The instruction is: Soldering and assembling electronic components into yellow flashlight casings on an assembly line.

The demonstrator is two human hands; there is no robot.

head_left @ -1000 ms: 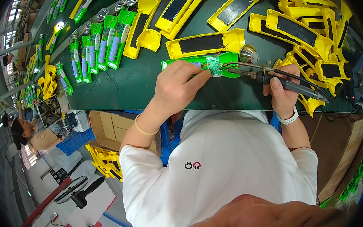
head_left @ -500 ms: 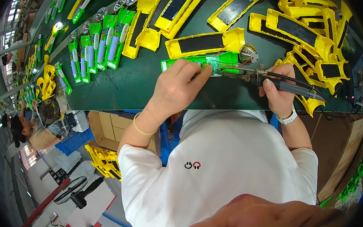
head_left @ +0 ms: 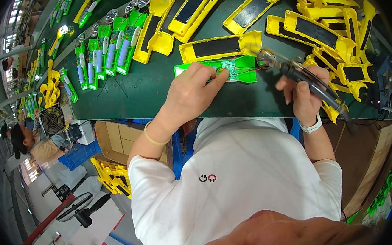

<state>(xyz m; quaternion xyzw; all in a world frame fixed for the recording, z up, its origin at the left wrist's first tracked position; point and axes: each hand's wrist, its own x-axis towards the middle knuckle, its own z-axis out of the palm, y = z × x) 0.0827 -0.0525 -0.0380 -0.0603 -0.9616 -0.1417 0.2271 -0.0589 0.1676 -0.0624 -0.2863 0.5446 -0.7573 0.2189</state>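
My left hand (head_left: 192,93) rests on a green plastic housing half (head_left: 242,68) that lies on the dark green workbench (head_left: 147,87); its fingertips press on the piece beside a small circuit board with thin wires. My right hand (head_left: 305,93) grips a soldering iron (head_left: 293,71) by its dark handle. The metal tip sits just right of the green piece, lifted a little off it. A cable runs from the handle down to the right.
Yellow housing halves with dark panels (head_left: 220,47) lie behind the green piece and pile up at the right (head_left: 331,24). Green halves with batteries (head_left: 107,53) stand in a row at the left. A fan (head_left: 52,119), cardboard box (head_left: 119,137) and another person (head_left: 27,140) are below left.
The soldering iron tip has drawn back to the right, off the green piece's circuit board. My left hand has stayed on the piece.
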